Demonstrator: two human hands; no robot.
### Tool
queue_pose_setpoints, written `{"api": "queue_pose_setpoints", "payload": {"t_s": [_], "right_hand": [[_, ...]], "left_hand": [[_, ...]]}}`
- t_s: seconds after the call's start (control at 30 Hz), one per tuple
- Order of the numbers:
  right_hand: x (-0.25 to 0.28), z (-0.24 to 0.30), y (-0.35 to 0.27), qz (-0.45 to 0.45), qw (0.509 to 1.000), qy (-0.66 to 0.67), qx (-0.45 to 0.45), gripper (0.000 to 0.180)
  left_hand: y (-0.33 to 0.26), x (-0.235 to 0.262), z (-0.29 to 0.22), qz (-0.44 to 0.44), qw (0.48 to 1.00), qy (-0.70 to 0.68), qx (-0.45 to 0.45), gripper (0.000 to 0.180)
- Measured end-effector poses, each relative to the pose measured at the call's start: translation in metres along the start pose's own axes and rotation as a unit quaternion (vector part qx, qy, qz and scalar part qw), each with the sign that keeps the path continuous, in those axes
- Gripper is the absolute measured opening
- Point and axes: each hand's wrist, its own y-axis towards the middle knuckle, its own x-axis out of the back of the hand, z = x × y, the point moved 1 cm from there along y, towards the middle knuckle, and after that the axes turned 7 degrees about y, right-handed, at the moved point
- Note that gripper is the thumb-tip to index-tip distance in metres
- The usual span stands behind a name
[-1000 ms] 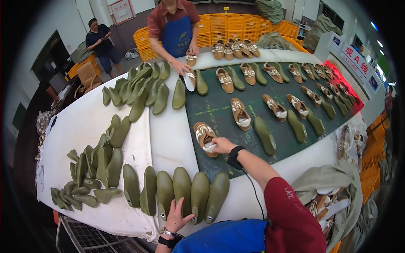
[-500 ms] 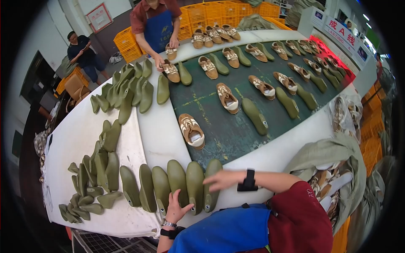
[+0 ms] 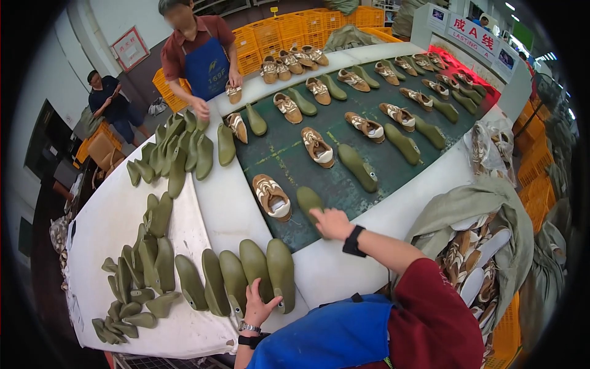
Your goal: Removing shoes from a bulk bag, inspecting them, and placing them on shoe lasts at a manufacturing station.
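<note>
My right hand (image 3: 334, 224) grips the heel end of a green shoe last (image 3: 308, 199) at the near edge of the dark green belt (image 3: 276, 160). Just left of that last lies a brown-and-white sneaker (image 3: 271, 197). My left hand (image 3: 257, 306) has its thumb and fingers spread against the near ends of a row of standing green lasts. Its thumb reaches the rightmost last (image 3: 281, 273), and its fingers are by the last (image 3: 233, 277) further left. More sneakers and lasts lie side by side along the belt.
Loose lasts (image 3: 147, 252) heap on the white table (image 3: 190, 227) at left, with another pile beyond. Across the belt a co-worker (image 3: 203, 55) handles a sneaker. A sack of shoes (image 3: 473, 240) stands at right, and orange crates (image 3: 289, 29) line the back.
My right hand has moved the right-end last from the row forward onto the belt beside the sneaker. The left hand stays at the row. The co-worker's hand has left the belt sneaker.
</note>
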Motion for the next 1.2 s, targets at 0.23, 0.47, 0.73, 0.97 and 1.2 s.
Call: {"api": "queue_pose_setpoints", "payload": {"t_s": [0.23, 0.47, 0.73, 0.97, 1.2], "right_hand": [[0.005, -0.028, 0.074, 0.082, 0.995, -0.061, -0.023, 0.032], [-0.072, 0.036, 0.128, 0.317, 0.937, 0.025, 0.142, 0.028], [-0.078, 0.036, 0.135, 0.144, 0.972, 0.184, 0.035, 0.031], [0.033, -0.022, 0.094, 0.079, 0.986, -0.040, -0.141, 0.020], [0.003, -0.045, 0.075, 0.077, 0.989, 0.013, -0.128, 0.030]], "left_hand": [[0.005, -0.002, 0.008, 0.020, 0.999, -0.019, 0.019, 0.089], [-0.004, 0.005, -0.006, 0.013, 0.999, -0.036, 0.034, 0.082], [-0.008, 0.033, -0.051, 0.050, 0.993, -0.029, 0.100, 0.078], [0.005, 0.028, -0.041, 0.043, 0.995, -0.049, 0.074, 0.079], [0.011, 0.009, 0.000, 0.006, 1.000, -0.028, 0.010, 0.090]]}}
